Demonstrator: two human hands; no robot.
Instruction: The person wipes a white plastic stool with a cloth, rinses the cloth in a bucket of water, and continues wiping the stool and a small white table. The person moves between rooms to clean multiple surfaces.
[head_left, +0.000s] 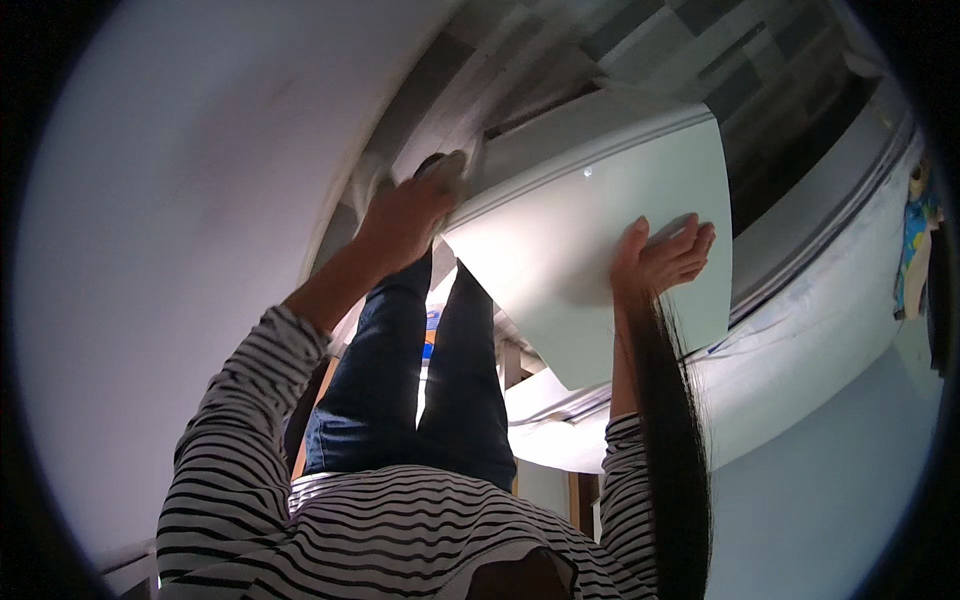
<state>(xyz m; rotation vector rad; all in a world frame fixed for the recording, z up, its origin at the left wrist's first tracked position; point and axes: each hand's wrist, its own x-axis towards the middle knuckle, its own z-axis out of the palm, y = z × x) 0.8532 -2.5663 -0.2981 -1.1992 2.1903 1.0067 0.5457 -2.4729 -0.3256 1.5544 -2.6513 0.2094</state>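
Observation:
A glossy white tabletop (540, 255), apparently of a small cabinet, stands tilted in view before me. My left hand (409, 214) is at its left corner, fingers curled around a pale, cloth-like thing (451, 171); both are blurred by motion. Over the right part of the top is my right hand (664, 255), its fingers apart and holding nothing. A shadow lies beside it, and I cannot tell whether the wrist touches the surface. One small bright spot (587, 172) shows near the top's far edge.
A plain pale wall (187, 187) rises close on the left. Patterned grey flooring (675, 45) lies beyond the cabinet. To the right is a white, bed-like surface (810, 337) with a dark edge. Long dark hair (675, 450) hangs beside my right arm.

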